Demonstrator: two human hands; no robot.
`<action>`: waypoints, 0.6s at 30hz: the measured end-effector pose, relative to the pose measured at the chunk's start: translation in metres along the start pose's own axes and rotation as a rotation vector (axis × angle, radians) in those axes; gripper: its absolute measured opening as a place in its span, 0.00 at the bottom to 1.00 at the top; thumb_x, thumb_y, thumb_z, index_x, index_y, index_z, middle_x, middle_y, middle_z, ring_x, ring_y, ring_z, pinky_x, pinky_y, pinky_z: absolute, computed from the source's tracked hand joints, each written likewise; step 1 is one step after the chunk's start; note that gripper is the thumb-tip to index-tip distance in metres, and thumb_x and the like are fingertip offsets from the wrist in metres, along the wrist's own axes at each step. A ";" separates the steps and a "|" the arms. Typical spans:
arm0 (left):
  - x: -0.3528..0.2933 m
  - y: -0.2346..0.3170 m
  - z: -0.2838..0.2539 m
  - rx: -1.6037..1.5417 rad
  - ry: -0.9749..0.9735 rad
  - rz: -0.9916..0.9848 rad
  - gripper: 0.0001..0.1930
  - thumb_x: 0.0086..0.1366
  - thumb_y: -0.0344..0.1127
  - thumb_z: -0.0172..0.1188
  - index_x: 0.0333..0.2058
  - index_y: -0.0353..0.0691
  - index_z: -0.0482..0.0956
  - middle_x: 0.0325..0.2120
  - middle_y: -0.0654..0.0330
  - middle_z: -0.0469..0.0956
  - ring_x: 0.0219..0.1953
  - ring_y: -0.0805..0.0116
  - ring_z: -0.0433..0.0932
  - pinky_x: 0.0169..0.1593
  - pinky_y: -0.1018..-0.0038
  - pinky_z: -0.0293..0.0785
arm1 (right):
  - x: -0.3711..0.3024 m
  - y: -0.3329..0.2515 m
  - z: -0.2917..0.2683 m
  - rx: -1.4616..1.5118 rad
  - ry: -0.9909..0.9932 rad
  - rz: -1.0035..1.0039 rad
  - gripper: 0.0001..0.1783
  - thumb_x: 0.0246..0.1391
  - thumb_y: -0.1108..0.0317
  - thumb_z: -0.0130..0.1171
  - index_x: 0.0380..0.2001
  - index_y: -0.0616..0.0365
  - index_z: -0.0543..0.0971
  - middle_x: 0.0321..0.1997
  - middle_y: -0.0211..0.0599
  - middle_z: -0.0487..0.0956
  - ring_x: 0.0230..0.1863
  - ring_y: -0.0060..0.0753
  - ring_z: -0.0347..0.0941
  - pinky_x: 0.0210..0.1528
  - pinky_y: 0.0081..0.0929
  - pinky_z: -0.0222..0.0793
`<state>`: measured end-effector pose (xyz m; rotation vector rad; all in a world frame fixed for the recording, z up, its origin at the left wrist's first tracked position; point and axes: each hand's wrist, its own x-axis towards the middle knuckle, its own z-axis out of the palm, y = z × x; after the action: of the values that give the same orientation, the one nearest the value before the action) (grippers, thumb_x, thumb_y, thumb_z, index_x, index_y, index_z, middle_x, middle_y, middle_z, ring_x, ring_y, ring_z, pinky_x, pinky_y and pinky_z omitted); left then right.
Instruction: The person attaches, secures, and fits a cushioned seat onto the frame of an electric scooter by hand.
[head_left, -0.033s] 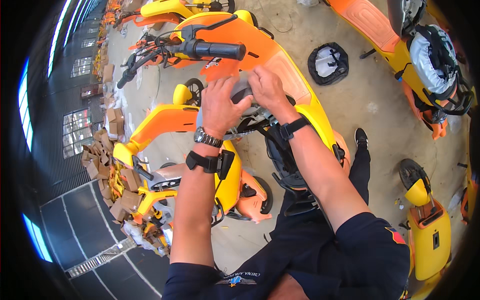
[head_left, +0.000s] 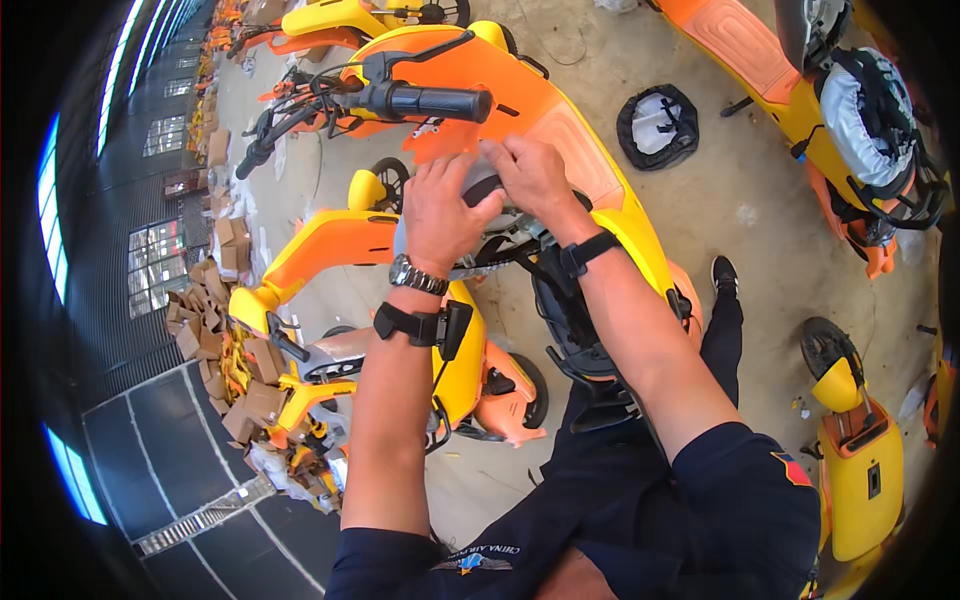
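Landmark is the black handlebar grip (head_left: 438, 103) on the yellow-and-orange scooter (head_left: 575, 140); both hands are on the wearer's side of it, close together over a rounded grey part (head_left: 478, 180); that part sits just short of the grip, mostly covered by the hands; its exact kind can't be told.

Left hand (head_left: 445, 213): fingers together and bent over the part, thumb spread away from them with its tip at the part; cannot tell if it's gripping. Right hand (head_left: 535, 178): fingers curled, tips at the part's right edge; cannot tell whether they pinch it or only rest on it. Steel watch (head_left: 418, 275) on the left wrist, black strap (head_left: 590, 253) on the right; both wearer-side of the grip.

Surroundings: black cover with silver lining (head_left: 657, 127) on the floor (head_left: 760, 330), right of the grip; another scooter (head_left: 735, 40) farther right of the grip, silver-lined cover (head_left: 865, 125) over its seat area; cardboard boxes (head_left: 265, 395) heaped well left of the grip, toward the wearer.
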<state>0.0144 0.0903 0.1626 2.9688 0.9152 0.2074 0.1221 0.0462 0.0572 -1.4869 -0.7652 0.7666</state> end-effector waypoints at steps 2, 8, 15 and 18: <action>0.001 -0.002 0.003 0.022 -0.037 -0.024 0.23 0.46 0.42 0.69 0.41 0.40 0.79 0.38 0.55 0.78 0.40 0.53 0.74 0.43 0.61 0.71 | 0.008 0.000 -0.004 -0.008 -0.055 -0.046 0.23 0.56 0.50 0.57 0.22 0.59 0.79 0.21 0.47 0.78 0.26 0.52 0.76 0.29 0.42 0.70; 0.004 -0.007 0.011 0.055 0.001 -0.160 0.26 0.41 0.48 0.72 0.40 0.44 0.81 0.45 0.58 0.77 0.47 0.54 0.73 0.49 0.57 0.69 | 0.026 0.001 -0.011 0.141 -0.300 0.034 0.27 0.56 0.46 0.58 0.20 0.62 0.81 0.17 0.44 0.77 0.21 0.41 0.76 0.26 0.35 0.68; 0.005 -0.005 0.017 0.084 0.133 -0.123 0.29 0.37 0.48 0.73 0.42 0.50 0.82 0.49 0.58 0.75 0.54 0.49 0.68 0.51 0.52 0.67 | 0.016 0.004 -0.012 0.164 -0.188 0.016 0.27 0.56 0.45 0.59 0.22 0.63 0.81 0.17 0.44 0.77 0.20 0.40 0.75 0.26 0.34 0.68; 0.002 -0.009 0.018 0.137 0.189 -0.029 0.26 0.37 0.45 0.72 0.39 0.47 0.82 0.44 0.56 0.78 0.46 0.48 0.73 0.49 0.57 0.71 | 0.011 0.013 -0.003 0.164 -0.136 0.018 0.28 0.55 0.46 0.59 0.20 0.63 0.80 0.15 0.44 0.75 0.18 0.35 0.72 0.24 0.34 0.66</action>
<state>0.0129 0.0990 0.1446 3.1004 1.0297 0.4482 0.1310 0.0526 0.0436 -1.3062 -0.7727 0.9290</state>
